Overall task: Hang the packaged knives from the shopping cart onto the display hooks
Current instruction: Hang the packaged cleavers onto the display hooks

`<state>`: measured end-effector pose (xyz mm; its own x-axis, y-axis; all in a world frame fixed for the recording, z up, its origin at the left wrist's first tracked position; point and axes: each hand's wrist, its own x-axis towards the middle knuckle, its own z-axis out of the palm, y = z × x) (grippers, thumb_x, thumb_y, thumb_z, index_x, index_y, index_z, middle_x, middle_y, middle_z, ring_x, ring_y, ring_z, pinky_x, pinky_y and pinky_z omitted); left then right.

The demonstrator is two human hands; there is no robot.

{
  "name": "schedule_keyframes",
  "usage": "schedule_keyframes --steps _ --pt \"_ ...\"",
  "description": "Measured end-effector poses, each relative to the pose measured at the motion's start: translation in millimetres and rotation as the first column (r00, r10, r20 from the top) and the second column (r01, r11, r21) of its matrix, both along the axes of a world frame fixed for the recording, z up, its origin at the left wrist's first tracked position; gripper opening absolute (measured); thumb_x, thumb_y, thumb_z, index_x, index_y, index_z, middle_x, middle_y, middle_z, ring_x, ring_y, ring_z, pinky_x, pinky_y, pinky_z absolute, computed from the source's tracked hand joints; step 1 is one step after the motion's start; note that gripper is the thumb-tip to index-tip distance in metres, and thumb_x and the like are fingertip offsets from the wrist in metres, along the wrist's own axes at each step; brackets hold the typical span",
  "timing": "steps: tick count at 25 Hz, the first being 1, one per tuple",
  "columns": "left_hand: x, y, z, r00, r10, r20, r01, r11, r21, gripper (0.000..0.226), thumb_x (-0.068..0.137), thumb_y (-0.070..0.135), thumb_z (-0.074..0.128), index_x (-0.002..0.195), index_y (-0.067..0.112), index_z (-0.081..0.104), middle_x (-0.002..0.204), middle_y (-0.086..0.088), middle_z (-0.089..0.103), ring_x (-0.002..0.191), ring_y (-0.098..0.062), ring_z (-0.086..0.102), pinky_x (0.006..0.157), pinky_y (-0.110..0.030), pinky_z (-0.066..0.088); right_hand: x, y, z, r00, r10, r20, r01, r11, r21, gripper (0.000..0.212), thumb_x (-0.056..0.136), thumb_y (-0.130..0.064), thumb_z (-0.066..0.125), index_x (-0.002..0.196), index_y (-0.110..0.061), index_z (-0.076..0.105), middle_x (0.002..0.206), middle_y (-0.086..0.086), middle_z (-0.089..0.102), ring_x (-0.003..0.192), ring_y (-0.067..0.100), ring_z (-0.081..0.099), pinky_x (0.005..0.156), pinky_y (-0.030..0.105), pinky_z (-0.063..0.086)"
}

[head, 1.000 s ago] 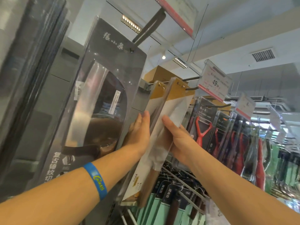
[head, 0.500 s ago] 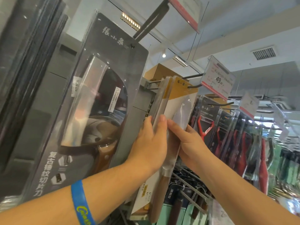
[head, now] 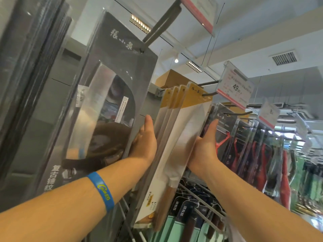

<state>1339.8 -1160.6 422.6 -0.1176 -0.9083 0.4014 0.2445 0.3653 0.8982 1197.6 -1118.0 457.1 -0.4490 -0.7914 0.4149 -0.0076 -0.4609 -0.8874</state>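
Several knife packages (head: 185, 123) with yellow tops and white card fronts hang together on a dark display hook (head: 208, 93). A wooden knife handle shows at the bottom of the front package. My left hand (head: 146, 142) lies flat against the left side of the stack, fingers pointing up. My right hand (head: 205, 145) presses flat on the right side, so the stack is squeezed between both palms. A blue wristband (head: 101, 190) is on my left forearm. The shopping cart is out of sight.
A large dark cleaver package (head: 111, 95) hangs on its own hook (head: 160, 25) just left of my left hand. A price tag (head: 236, 88) caps the hook's end. Red-handled tools (head: 225, 140) hang to the right, and green-carded knives (head: 188, 224) on wire hooks hang below.
Both hands were close together on the front package. They have moved apart to opposite sides of the stack, which now hangs squared up as several packages on the hook.
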Motion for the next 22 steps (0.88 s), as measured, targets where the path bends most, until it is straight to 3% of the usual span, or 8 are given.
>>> schedule_keyframes --steps 3,6,8,10,14,17,18,22 --pt "2 -10 -3 0.999 -0.048 0.0 0.048 0.999 0.0 0.079 0.096 0.075 0.009 0.161 0.032 0.019 0.167 0.002 0.021 0.154 -0.019 0.017 0.123 -0.041 0.007 -7 -8 6 0.99 0.033 0.134 -0.05 0.99 0.131 0.104 0.064 -0.102 0.037 0.108 -0.017 0.077 0.098 0.012 0.079 0.095 0.036 0.074 0.087 0.05 0.057" --pt "-2 -16 -4 0.993 -0.117 -0.025 0.116 0.993 -0.009 0.081 0.094 0.078 0.009 0.16 0.033 0.019 0.167 0.004 0.02 0.154 -0.018 0.018 0.126 -0.044 0.008 -15 -15 8 0.98 0.064 0.186 -0.089 0.988 0.127 0.091 0.071 -0.098 0.039 0.071 -0.018 0.084 0.086 0.012 0.079 0.072 0.036 0.077 0.067 0.045 0.062" --pt "-5 -18 -3 0.983 -0.178 -0.039 0.177 0.984 -0.006 0.086 0.091 0.081 0.011 0.16 0.032 0.024 0.166 0.003 0.026 0.152 -0.019 0.024 0.126 -0.048 0.014 -14 -14 6 0.974 0.118 0.193 -0.145 0.981 0.131 0.088 0.073 -0.096 0.038 0.057 -0.021 0.08 0.079 0.012 0.078 0.064 0.035 0.075 0.051 0.047 0.06" --pt "-5 -19 -2 0.975 -0.212 -0.069 0.211 0.977 -0.013 0.093 0.085 0.086 0.013 0.159 0.031 0.026 0.164 0.001 0.031 0.151 -0.02 0.029 0.125 -0.05 0.018 -14 -16 5 0.967 0.165 0.196 -0.194 0.971 0.142 0.087 0.073 -0.095 0.041 0.058 -0.018 0.08 0.069 0.015 0.075 0.057 0.038 0.073 0.044 0.053 0.057" --pt "-4 -21 -2 0.97 -0.222 -0.1 0.222 0.975 -0.009 0.104 0.072 0.089 0.017 0.157 0.03 0.034 0.161 -0.003 0.038 0.149 -0.025 0.033 0.123 -0.052 0.021 -15 -22 5 0.946 0.233 0.224 -0.272 0.948 0.165 0.099 0.063 -0.099 0.045 0.089 -0.011 0.081 0.1 0.025 0.075 0.094 0.05 0.071 0.087 0.07 0.052" --pt "-3 -17 -2 0.957 -0.245 -0.154 0.249 0.968 0.008 0.097 0.081 0.087 0.02 0.152 0.025 0.043 0.156 -0.009 0.044 0.145 -0.032 0.039 0.121 -0.056 0.026 -14 -18 4 0.938 0.28 0.205 -0.314 0.937 0.154 0.098 0.07 -0.098 0.037 0.08 -0.013 0.085 0.099 0.02 0.077 0.085 0.043 0.075 0.065 0.057 0.061" --pt "-3 -13 -2 0.961 -0.228 -0.158 0.232 0.973 0.008 0.093 0.084 0.085 0.02 0.15 0.025 0.044 0.155 -0.008 0.046 0.144 -0.031 0.041 0.12 -0.056 0.027 -15 -16 4 0.935 0.283 0.213 -0.319 0.935 0.154 0.099 0.071 -0.098 0.037 0.086 -0.012 0.085 0.103 0.021 0.077 0.088 0.044 0.075 0.066 0.056 0.061" --pt "-3 3 0 0.988 -0.143 -0.062 0.145 0.989 0.027 0.086 0.086 0.085 0.018 0.145 0.029 0.047 0.143 -0.004 0.055 0.132 -0.03 0.051 0.114 -0.054 0.036 -20 -13 1 0.944 0.244 0.222 -0.277 0.951 0.136 0.102 0.066 -0.097 0.047 0.117 -0.014 0.074 0.119 0.023 0.072 0.103 0.048 0.07 0.098 0.063 0.05"
